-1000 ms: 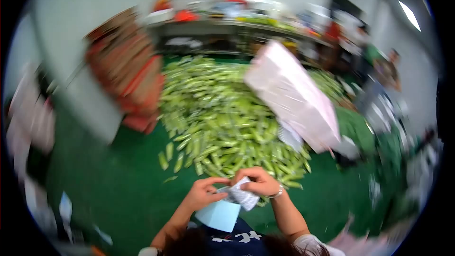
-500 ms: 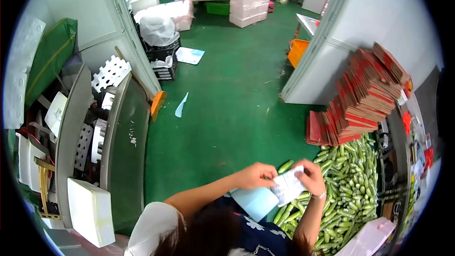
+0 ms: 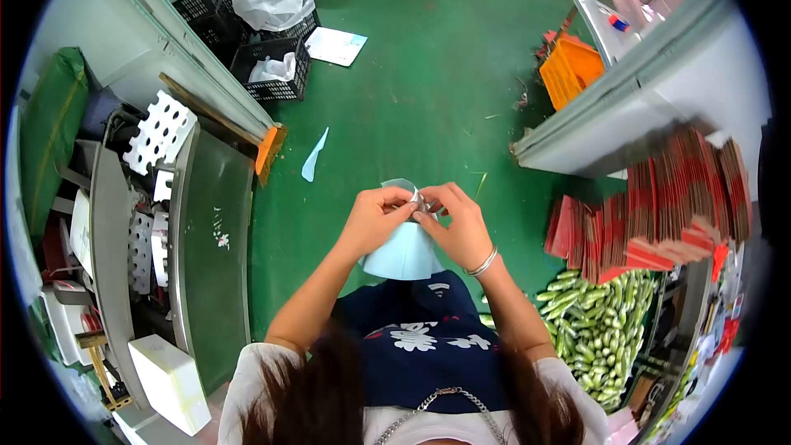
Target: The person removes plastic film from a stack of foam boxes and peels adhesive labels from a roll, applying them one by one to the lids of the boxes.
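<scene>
A light blue sheet (image 3: pixel 402 252), which looks like paper, hangs in front of my dark blue apron, curved and wider at the bottom. My left hand (image 3: pixel 376 216) pinches its upper part, thumb and fingers together. From the other side my right hand (image 3: pixel 458 227), with a bracelet at the wrist, pinches the same top part; the fingertips of both hands nearly meet there. A greyish, partly see-through flap (image 3: pixel 400 185) sticks up behind the fingers. The fingers hide how it joins the blue sheet.
Green cucumbers (image 3: pixel 589 330) are heaped at the lower right, below stacks of red-edged cardboard (image 3: pixel 671 198). A metal bench (image 3: pixel 218 255) and a white foam box (image 3: pixel 170 383) stand left. An orange crate (image 3: pixel 564 74) and black crates (image 3: pixel 272 70) stand farther off. A blue scrap (image 3: pixel 315 155) lies on the green floor.
Both hands have moved up and left, away from the cucumbers, and come together at the blue sheet's top. The white printed paper in my right hand no longer shows. The view has tilted down.
</scene>
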Available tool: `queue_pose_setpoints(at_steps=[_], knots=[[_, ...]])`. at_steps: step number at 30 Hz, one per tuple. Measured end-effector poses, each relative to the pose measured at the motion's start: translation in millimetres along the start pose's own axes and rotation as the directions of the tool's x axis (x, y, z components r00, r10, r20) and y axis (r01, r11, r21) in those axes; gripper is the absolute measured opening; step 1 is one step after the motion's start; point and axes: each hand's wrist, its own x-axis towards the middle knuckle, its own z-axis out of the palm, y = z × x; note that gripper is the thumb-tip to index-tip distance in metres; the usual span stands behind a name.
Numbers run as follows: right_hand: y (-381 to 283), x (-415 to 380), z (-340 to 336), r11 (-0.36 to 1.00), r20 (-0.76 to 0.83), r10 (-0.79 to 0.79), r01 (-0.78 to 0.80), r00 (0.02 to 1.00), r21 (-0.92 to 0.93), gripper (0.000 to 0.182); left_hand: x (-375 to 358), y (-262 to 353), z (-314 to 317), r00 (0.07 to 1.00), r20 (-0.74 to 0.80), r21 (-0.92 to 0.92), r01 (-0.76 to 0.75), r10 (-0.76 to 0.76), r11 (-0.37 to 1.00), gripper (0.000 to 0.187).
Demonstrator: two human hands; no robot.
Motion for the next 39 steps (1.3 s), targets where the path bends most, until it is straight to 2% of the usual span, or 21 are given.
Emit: queue_pose_setpoints(at_steps=[3, 5, 7, 9, 11, 13, 15, 17, 19, 20, 22, 24, 27, 30, 31, 32, 33, 35, 36, 37, 39], knots=[[22.1, 83.2, -18.1, 0.996, 0.060, 0.073, -0.075, 0.996, 0.042, 0.027, 70.3, 27.2, -21.9, 0.999, -0.025, 0.033, 0.020, -0.019, 0.999, 0.017], [46.6, 142.0, -23.2, 0.991, 0.128, 0.008, -0.025, 0.992, 0.132, 0.027, 112.2, 39.2, -39.8, 0.998, -0.051, 0.011, 0.040, -0.040, 0.999, 0.017], [62.3, 200.3, -24.5, 0.991, 0.180, -0.021, -0.003, 0.983, 0.135, 0.027, 158.1, 47.7, -63.7, 0.996, -0.001, 0.025, 0.086, -0.086, 0.996, 0.018], [79.8, 261.7, -18.6, 0.981, 0.330, 0.025, -0.088, 0.944, 0.175, 0.026, 206.9, 36.0, -90.2, 0.997, -0.012, 0.002, 0.076, -0.076, 0.997, 0.020], [100.5, 329.1, -12.1, 0.982, 0.374, -0.008, -0.063, 0.928, 0.177, 0.026, 263.9, 30.9, -121.2, 0.999, 0.023, -0.160, 0.031, -0.028, 0.987, 0.021], [115.8, 390.0, -3.4, 0.930, 0.381, 0.124, -0.241, 0.916, 0.278, 0.024, 319.7, 31.0, -159.2, 0.998, 0.040, -0.172, 0.046, -0.040, 0.984, 0.022], [130.4, 454.5, -0.4, 0.927, 0.397, 0.157, -0.274, 0.905, 0.258, 0.023, 380.9, 49.6, -194.4, 0.992, 0.092, -0.111, 0.092, -0.082, 0.990, 0.022], [134.7, 517.3, -3.9, 0.815, 0.470, 0.216, -0.423, 0.856, 0.396, 0.024, 439.3, 68.0, -224.5, 0.992, 0.108, -0.154, 0.088, -0.072, 0.984, 0.022], [140.0, 579.0, -14.6, 0.860, 0.510, 0.187, -0.390, 0.840, 0.328, 0.023, 495.2, 83.3, -253.2, 0.978, 0.207, -0.215, 0.076, -0.031, 0.974, 0.023], [147.8, 607.2, -15.8, 0.799, 0.531, 0.202, -0.452, 0.823, 0.396, 0.021, 522.4, 88.9, -266.9, 0.967, 0.247, -0.258, 0.130, -0.064, 0.957, 0.024], [159.5, 666.1, -17.4, 0.691, 0.582, 0.209, -0.539, 0.786, 0.481, 0.018, 576.2, 92.3, -292.9, 0.957, 0.284, -0.253, 0.143, -0.068, 0.957, 0.025], [180.8, 724.6, -14.0, 0.676, 0.597, 0.197, -0.549, 0.778, 0.492, 0.018, 632.7, 96.3, -319.2, 0.946, 0.316, -0.223, 0.145, -0.069, 0.964, 0.026], [224.9, 815.2, -6.6, 0.598, 0.634, 0.243, -0.628, 0.734, 0.498, 0.017, 721.7, 88.7, -358.7, 0.958, 0.270, -0.232, 0.156, -0.091, 0.960, 0.027], [264.9, 920.5, -3.3, 0.641, 0.654, 0.174, -0.589, 0.736, 0.492, 0.018, 815.3, 95.4, -401.5, 0.969, 0.215, -0.256, 0.176, -0.122, 0.950, 0.029], [272.9, 962.1, -5.7, 0.684, 0.629, 0.133, -0.531, 0.766, 0.501, 0.018, 851.4, 101.3, -416.0, 0.977, 0.185, -0.257, 0.152, -0.105, 0.954, 0.029], [277.2, 1002.1, -4.5, 0.713, 0.601, 0.092, -0.474, 0.794, 0.517, 0.018, 880.9, 109.5, -431.4, 0.980, 0.162, -0.300, 0.158, -0.113, 0.941, 0.029], [279.5, 1039.7, -2.4, 0.702, 0.610, 0.083, -0.481, 0.788, 0.525, 0.018, 902.7, 118.0, -448.7, 0.978, 0.151, -0.342, 0.186, -0.142, 0.921, 0.029], [281.3, 1116.9, -2.9, 0.680, 0.690, -0.021, -0.496, 0.723, 0.540, 0.019, 947.8, 149.9, -482.3, 0.977, 0.144, -0.444, 0.205, -0.156, 0.872, 0.030], [276.8, 1156.1, -0.3, 0.676, 0.712, -0.106, -0.475, 0.694, 0.563, 0.022, 966.9, 164.5, -497.3, 0.980, 0.093, -0.483, 0.201, -0.179, 0.852, 0.030], [274.9, 1190.7, 4.2, 0.684, 0.731, -0.107, -0.484, 0.674, 0.546, 0.022, 986.8, 174.3, -513.0, 0.980, 0.038, -0.525, 0.185, -0.194, 0.831, 0.029], [274.3, 1264.6, 21.2, 0.626, 0.768, -0.222, -0.516, 0.601, 0.585, 0.025, 1028.5, 186.8, -552.1, 0.986, -0.011, -0.569, 0.132, -0.169, 0.812, 0.029]])
